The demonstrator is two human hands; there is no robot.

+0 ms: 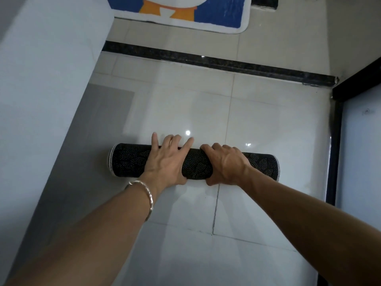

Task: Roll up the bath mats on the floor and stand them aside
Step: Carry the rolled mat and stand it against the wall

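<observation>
Both hands are pressing on the dark rolled mat (193, 165) lying across the floor tiles (257, 120): the left hand (165, 162) spreading flat to hold the coil shut, the right hand (225, 165) wrapping its grip around it. Beyond the black threshold strip (216, 64), a blue cartoon mat (185, 12) is lying flat, apparently awaiting rolling.

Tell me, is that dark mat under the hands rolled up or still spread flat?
Rolled up: the dark mat lies on the floor tiles as a tube, both hands pressing on it.

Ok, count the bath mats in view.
2. A dark dotted mat, rolled, lies on the tiles under both hands; a blue and white mat lies flat beyond the dark threshold, partly cropped. Others may be out of view.
</observation>
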